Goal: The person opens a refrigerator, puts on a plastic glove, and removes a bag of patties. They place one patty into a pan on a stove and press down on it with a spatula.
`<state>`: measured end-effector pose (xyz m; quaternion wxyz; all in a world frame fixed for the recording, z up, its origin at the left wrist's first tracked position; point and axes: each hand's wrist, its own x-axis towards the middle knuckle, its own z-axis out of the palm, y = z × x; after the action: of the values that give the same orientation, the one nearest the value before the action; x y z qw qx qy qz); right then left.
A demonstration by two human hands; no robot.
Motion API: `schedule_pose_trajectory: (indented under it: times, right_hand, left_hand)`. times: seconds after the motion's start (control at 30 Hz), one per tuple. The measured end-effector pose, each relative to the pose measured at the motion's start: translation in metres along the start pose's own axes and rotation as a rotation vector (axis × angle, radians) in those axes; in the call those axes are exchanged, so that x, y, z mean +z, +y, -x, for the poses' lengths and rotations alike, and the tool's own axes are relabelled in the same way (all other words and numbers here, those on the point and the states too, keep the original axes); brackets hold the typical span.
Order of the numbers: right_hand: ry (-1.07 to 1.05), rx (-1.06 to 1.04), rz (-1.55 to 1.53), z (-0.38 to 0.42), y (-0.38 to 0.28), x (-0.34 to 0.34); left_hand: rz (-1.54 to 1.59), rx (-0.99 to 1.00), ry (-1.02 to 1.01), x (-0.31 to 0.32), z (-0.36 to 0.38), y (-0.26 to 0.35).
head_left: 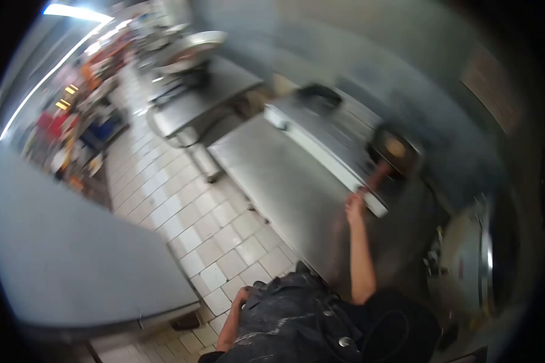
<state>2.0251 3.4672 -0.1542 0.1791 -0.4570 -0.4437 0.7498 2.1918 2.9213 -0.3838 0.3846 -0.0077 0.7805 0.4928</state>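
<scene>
My right hand [355, 207] reaches forward to the front edge of a two-burner gas stove [321, 154]. Its fingers are closed around the end of the brown handle of a small dark frying pan [410, 158], though blur softens the contact. The pan sits over the right burner, with something round and yellowish-brown inside. At the stove's left end is a bare burner [318, 97]. My left hand [242, 297] hangs low beside my dark apron [284, 317], its fingers mostly hidden and blurred.
The stove stands on a steel table [272, 175] along a grey wall. Farther back, a wide pan [194, 48] rests on another steel stand [218, 85]. A large round metal vessel [466, 260] is at the right. A grey panel [79, 254] borders the tiled floor [218, 242] at left.
</scene>
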Motion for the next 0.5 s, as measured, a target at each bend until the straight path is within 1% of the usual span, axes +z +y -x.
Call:
schedule_pose_trajectory:
  times: [0.03,0.07,0.1,0.13,0.17,0.2,0.23,0.27,0.3,0.37,0.4,0.47,0.5]
  right_hand:
    - [-0.109,-0.038,-0.094,-0.02,0.021,-0.01]
    - [-0.118,-0.141,-0.109,-0.043,0.05,-0.012]
    - [-0.133,-0.132,-0.012,-0.06,0.065,-0.014]
    - [-0.143,-0.039,0.051,-0.037,0.047,-0.007]
    - [-0.074,-0.065,-0.141,-0.032,0.06,0.003]
    - [-0.094,-0.059,0.163,0.006,0.05,0.013]
    - [-0.286,-0.165,0.247,0.016,0.063,0.013]
    - [-0.341,-0.304,0.355,0.026,0.08,0.021]
    - [-0.383,-0.446,0.454,0.042,0.095,0.034]
    - [-0.433,-0.409,0.65,0.096,0.102,0.062]
    - [-0.445,-0.411,0.65,0.103,0.115,0.072]
    - [-0.533,-0.795,0.79,0.112,0.151,0.093]
    - [-0.54,-0.791,0.79,0.119,0.167,0.103]
  left_hand:
    - [-0.135,0.012,-0.01,-0.001,-0.005,-0.012]
    - [-0.135,-0.085,0.07,0.003,0.014,0.011]
    - [-0.12,-0.186,0.152,0.005,0.037,0.062]
    - [-0.122,-0.179,0.164,0.004,0.034,0.056]
    - [-0.135,-0.167,0.154,0.005,0.035,0.049]
    - [-0.087,-0.171,0.23,0.005,0.037,0.043]
    - [-0.061,-0.2,0.221,0.006,0.039,0.04]
    - [-0.043,-0.222,0.197,0.006,0.039,0.039]
    - [-0.025,-0.215,0.227,0.002,0.041,0.039]
    - [0.052,-0.214,0.182,-0.004,0.052,0.033]
    - [0.042,-0.216,0.183,-0.009,0.053,0.027]
    - [0.005,-0.209,0.204,-0.019,0.057,0.021]
    - [-0.036,-0.207,0.214,-0.023,0.063,0.015]
